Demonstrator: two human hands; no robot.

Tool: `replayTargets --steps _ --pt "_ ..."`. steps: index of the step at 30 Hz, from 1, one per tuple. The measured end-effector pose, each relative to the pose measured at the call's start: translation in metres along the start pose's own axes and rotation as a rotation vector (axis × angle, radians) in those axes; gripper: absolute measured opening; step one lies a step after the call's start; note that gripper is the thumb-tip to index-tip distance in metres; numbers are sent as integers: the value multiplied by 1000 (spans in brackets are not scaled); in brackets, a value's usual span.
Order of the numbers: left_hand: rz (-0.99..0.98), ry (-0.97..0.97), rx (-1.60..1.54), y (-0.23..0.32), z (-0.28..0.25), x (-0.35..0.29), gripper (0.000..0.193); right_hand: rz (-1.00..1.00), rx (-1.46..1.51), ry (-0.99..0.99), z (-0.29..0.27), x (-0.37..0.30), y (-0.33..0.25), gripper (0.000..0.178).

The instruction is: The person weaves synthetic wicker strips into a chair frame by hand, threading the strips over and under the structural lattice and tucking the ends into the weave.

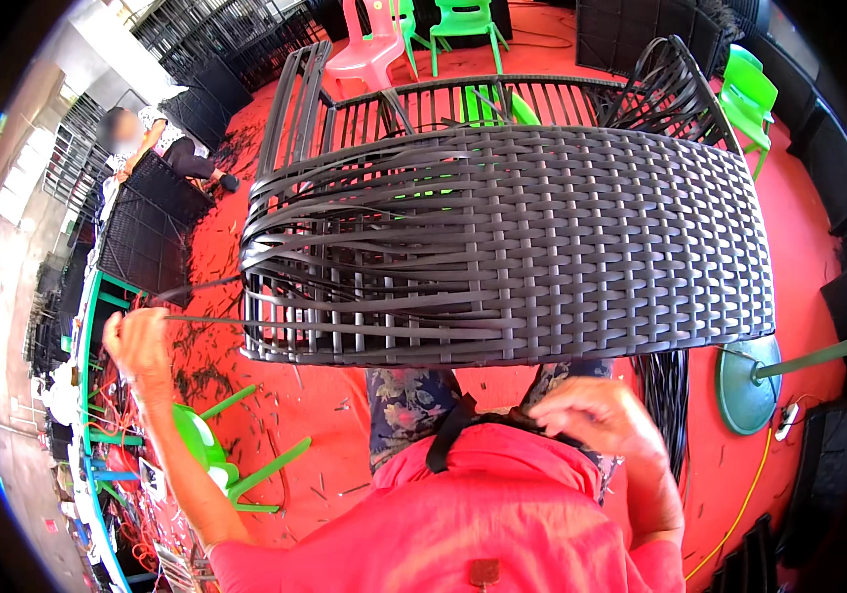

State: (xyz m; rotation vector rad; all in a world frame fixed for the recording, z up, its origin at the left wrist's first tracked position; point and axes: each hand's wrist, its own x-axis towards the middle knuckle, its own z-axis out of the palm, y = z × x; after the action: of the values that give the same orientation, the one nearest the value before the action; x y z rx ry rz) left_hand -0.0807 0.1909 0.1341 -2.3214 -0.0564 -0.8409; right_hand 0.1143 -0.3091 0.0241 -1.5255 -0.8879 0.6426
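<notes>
Red floor [804,217] is spreading under everything, dark scraps littering its left side. On it a black furniture frame is taking up the middle of the view, its woven panel [621,237] facing the wearer just beyond the knees. The weave is running tight across the middle and right; toward the left, loose strips [364,212] are fanning over bare uprights and bending round the left end.

The wearer, in a red shirt [502,504] and flowered trousers, is sitting close up to the panel. Another person [186,158] is sitting well apart at upper left, arms resting on a dark woven piece. A pink chair [369,59] and green chairs [463,22] are standing behind the frame. A round green base [751,400] is resting near its lower right corner, a dark strip bundle [662,405] hanging between.

Left hand [142,346]: the grip is closing, fingers curled, on a single strip [245,321] — it is stretching nearly straight leftward from the weave. Right hand [601,410]: the grip is hovering half curled above the lap, below the panel's lower edge — cannot tell whether it is holding anything.
</notes>
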Motion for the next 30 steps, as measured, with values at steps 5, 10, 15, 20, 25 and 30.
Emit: replayTargets --steps 5,10,15,20,25,30 --pt "-187 250 251 -8 -43 31 22 -94 83 236 -26 43 -63 34" --pt "224 551 -30 105 -89 145 24 -286 244 100 -23 134 -117 51" --pt "592 624 -491 189 -83 175 23 -63 529 -339 12 160 -140 57" --pt "604 600 -675 202 -65 175 23 -258 1083 -544 -24 171 -149 40" --pt "552 523 -832 208 -42 174 24 -525 926 -14 -36 153 -182 25" --pt "466 493 -983 213 -36 179 30 -629 675 307 -70 167 -186 25"
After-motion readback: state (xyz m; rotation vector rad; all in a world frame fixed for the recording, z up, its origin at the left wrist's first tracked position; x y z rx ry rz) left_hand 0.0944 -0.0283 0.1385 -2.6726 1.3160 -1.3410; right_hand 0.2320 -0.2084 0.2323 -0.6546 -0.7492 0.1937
